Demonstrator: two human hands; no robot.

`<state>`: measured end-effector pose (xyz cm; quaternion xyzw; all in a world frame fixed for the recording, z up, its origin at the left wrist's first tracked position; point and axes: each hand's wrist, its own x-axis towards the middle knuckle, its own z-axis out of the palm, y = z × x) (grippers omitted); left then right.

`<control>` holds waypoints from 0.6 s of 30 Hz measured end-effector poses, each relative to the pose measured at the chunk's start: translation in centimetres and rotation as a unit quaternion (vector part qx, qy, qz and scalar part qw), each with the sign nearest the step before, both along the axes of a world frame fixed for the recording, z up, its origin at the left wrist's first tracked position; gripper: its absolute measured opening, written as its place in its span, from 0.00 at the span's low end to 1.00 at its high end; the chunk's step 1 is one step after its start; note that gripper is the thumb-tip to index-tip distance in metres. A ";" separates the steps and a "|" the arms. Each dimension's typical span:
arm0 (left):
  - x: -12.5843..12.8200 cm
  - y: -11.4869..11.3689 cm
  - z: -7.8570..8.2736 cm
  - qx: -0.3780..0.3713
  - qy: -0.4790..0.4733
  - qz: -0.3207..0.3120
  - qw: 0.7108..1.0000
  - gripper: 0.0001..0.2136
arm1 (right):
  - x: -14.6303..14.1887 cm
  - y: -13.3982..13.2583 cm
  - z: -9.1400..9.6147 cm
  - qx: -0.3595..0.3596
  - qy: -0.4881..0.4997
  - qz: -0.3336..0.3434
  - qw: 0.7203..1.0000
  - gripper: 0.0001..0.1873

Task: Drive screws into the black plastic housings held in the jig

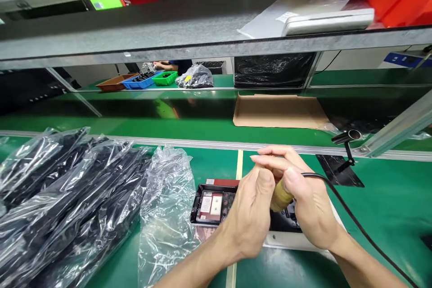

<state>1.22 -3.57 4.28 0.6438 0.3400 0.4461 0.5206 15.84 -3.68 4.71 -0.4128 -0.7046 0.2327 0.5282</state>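
Observation:
My right hand (303, 198) is wrapped round a yellow-handled corded tool (281, 196), pointed down over a black electronic unit (212, 204) that lies on the green mat. The tool's black cable (354, 220) runs off to the lower right. My left hand (249, 213) is closed in front of the tool and touches it; it hides the tool's tip and the middle of the unit. The unit shows a red and white label in its left bay and rests on a white tray (286, 240).
Clear bags of black parts (67, 198) lie piled at the left. A flat cardboard sheet (280, 111) lies beyond the rail. A small black stand with a metal tube (347, 144) stands at the right. Coloured bins (141, 80) and another person's hand are far back.

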 end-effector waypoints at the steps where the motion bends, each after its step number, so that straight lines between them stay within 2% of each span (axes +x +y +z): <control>1: 0.6 -0.2 0.0 -0.013 -0.012 0.007 1.000 0.31 | -0.1 0.0 0.0 0.007 -0.011 -0.004 1.000 0.24; 6: 2.6 -0.8 -1.1 -0.038 -0.041 0.066 0.996 0.29 | -0.2 -0.2 -0.7 0.056 -0.073 -0.036 0.995 0.25; 10: 3.4 -0.8 -1.8 -0.054 -0.083 0.102 0.990 0.32 | -0.2 0.0 -1.2 0.093 -0.090 -0.060 0.990 0.25; 14: 3.6 -0.6 -1.7 -0.016 -0.082 0.109 0.990 0.36 | -0.5 0.3 -0.8 0.113 -0.059 -0.028 0.991 0.24; 18: 3.3 -0.5 -1.3 0.042 -0.058 0.108 0.992 0.37 | -1.4 0.2 -1.0 0.110 0.032 0.030 0.993 0.26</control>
